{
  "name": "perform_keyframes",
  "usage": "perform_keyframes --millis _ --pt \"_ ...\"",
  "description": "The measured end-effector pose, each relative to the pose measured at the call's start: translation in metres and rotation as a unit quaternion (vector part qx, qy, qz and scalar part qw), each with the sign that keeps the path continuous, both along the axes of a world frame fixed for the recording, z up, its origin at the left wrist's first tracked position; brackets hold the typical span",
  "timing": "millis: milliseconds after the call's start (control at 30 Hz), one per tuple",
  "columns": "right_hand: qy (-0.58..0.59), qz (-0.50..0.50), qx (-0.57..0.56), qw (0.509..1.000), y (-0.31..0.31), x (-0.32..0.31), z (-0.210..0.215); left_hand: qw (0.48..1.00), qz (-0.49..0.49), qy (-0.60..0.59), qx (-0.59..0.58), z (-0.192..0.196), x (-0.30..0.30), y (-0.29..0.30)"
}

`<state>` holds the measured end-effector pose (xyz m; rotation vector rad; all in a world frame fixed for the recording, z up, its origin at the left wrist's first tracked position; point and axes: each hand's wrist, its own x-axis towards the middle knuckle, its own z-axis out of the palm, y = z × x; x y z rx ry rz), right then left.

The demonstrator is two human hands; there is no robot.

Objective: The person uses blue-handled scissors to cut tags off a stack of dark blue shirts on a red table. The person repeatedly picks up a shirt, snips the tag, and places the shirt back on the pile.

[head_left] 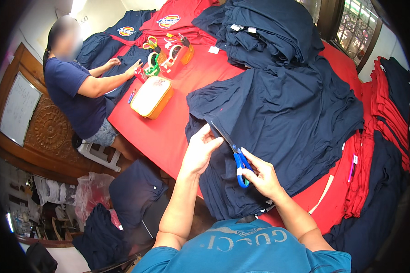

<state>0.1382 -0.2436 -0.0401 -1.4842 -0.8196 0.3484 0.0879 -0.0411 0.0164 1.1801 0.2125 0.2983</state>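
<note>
A navy T-shirt (278, 113) lies spread and wrinkled over the table in front of me, its near part hanging over the edge. My right hand (261, 175) grips the blue handles of a pair of scissors (240, 166). The blades point away to the upper left over the shirt, their tips close to my left fingers. At the shirt's left edge, my left hand (199, 150) is closed with thumb and forefinger bent together on the cloth. Exactly what lies between those fingertips is partly hidden.
The table (168, 132) has a red cover. On it sit a yellow-and-white case (152, 98), tape dispensers (174, 61) and a heap of navy garments (269, 34). Red and navy clothes (373, 136) are stacked at right. A person (73, 86) handles navy cloth across the left corner.
</note>
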Motion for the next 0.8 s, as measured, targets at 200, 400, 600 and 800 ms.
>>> perform_keyframes --millis 200,400,600,800 --pt "0.145 0.024 -0.059 0.987 -0.004 0.007 0.014 1.000 -0.001 0.013 -0.020 0.002 0.000 0.000" --pt "0.037 0.010 -0.032 0.999 -0.004 0.004 0.005 1.000 0.005 0.006 -0.005 -0.014 0.006 0.016" --pt "-0.005 -0.002 -0.048 0.999 -0.002 0.009 0.011 1.000 -0.007 0.005 -0.005 -0.002 0.003 0.004" --pt "-0.026 -0.015 -0.076 0.997 -0.010 0.007 0.013 1.000 0.001 0.012 -0.012 0.005 0.001 -0.001"
